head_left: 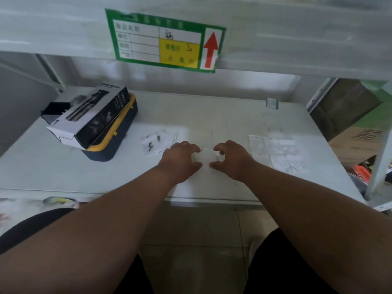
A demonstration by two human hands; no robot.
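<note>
Well right of the black-and-white box [89, 115], on the pale surface [222, 115], the left hand [182, 159] and right hand [232, 160] face each other. Their curled fingers pinch the two ends of a small clear packet [206, 155], which is too washed out to read. I'd judge the packet is being opened. Next comes a gentle pull apart, keeping it low so nothing spills.

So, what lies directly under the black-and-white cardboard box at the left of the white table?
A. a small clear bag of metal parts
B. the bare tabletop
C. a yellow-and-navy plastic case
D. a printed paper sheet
C: the black-and-white cardboard box lies tilted on top of the yellow-and-navy plastic case, whose yellow rim and navy side show beneath the box's right edge.
</note>
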